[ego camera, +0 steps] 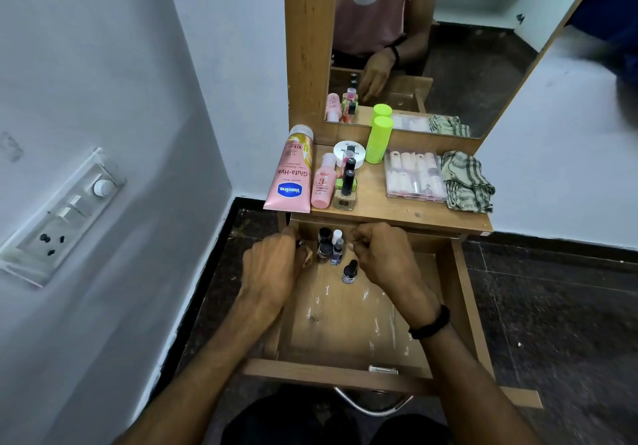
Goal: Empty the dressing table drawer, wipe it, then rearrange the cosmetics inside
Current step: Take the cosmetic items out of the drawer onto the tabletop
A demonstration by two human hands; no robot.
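The wooden drawer (345, 324) is pulled open, its floor streaked with white marks. At its back stand stacked dark pots (324, 242), a purple nail polish bottle (336, 251) and a black-capped bottle (349, 272). My left hand (272, 265) is at the drawer's back left corner and grips a small beige bottle with a dark cap (306, 255). My right hand (383, 255) hovers just right of the bottles with its fingers curled; nothing shows in them.
On the table top (379, 203) are a pink Vaseline tube (291, 175), a small pink bottle (323, 185), nail polishes (346, 189), a white jar (357, 151), a green can (378, 139), a clear nail case (414, 175) and a checked cloth (466, 180). A mirror (466, 47) stands behind.
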